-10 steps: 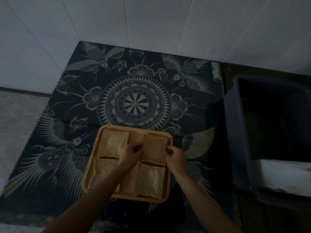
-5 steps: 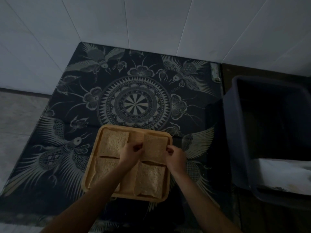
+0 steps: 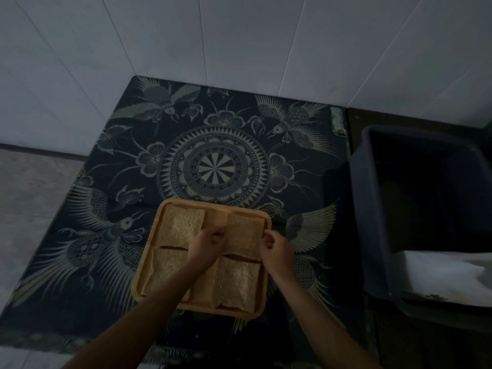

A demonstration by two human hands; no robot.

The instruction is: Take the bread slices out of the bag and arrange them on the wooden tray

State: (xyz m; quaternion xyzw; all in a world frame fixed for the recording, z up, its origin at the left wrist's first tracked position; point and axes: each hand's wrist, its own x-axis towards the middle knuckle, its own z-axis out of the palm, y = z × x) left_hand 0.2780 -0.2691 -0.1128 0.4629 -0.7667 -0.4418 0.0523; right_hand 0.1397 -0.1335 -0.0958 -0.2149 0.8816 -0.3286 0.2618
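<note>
A square wooden tray (image 3: pixel 217 206) lies on the patterned cloth, holding several bread slices. One slice (image 3: pixel 182 227) fills the far left corner, one (image 3: pixel 166 270) the near left, one (image 3: pixel 237 283) the near right. The far right slice (image 3: pixel 246 235) is pinched on both sides: my left hand (image 3: pixel 206 245) grips its left edge, my right hand (image 3: pixel 277 249) its right edge. It lies flat or almost flat on the tray. My left forearm covers part of the near left slice. No bread bag is in view.
A dark cloth (image 3: pixel 215 169) with bird and mandala patterns covers the surface, against a white tiled wall. A dark plastic tub (image 3: pixel 372 235) stands at the right, with something white (image 3: pixel 442 272) in its near end.
Both hands stay on the far right slice in all frames. Only the view has shifted slightly.
</note>
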